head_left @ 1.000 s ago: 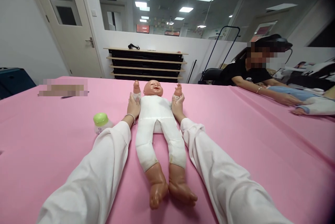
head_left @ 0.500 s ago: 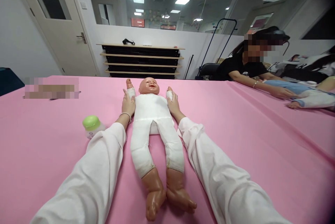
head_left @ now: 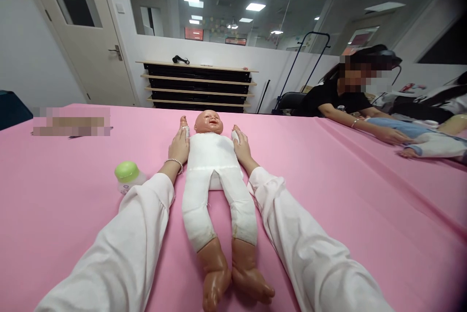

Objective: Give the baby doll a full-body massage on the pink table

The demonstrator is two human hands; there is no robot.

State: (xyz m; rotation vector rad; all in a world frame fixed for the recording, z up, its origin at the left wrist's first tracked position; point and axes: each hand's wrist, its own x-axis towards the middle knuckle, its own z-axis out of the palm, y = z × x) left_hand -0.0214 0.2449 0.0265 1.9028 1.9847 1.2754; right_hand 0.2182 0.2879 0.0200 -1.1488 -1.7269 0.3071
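Observation:
A baby doll (head_left: 213,154) lies on its back on the pink-covered table, head away from me and brown feet towards me. Its torso and legs are white cloth. My left hand (head_left: 179,147) is wrapped round the doll's arm on the left, a beaded bracelet at my wrist. On the other side my right hand (head_left: 242,147) holds the opposite arm in the same way. Both doll arms point up beside its head, the small hands showing past my fingers. Left of my left sleeve stands a jar (head_left: 128,177) with a green lid.
The pink cloth (head_left: 328,195) covers the wide table. A blurred-out item (head_left: 73,125) lies at the far left. To the right, a person (head_left: 350,93) in black handles another doll (head_left: 430,142) in blue and white. Stacked shelves (head_left: 199,83) stand behind the table.
My left hand's fingers have closed further over the doll's forearm, and that arm has shifted slightly inward. My right hand has slid a little along the other arm. The doll's body stays put.

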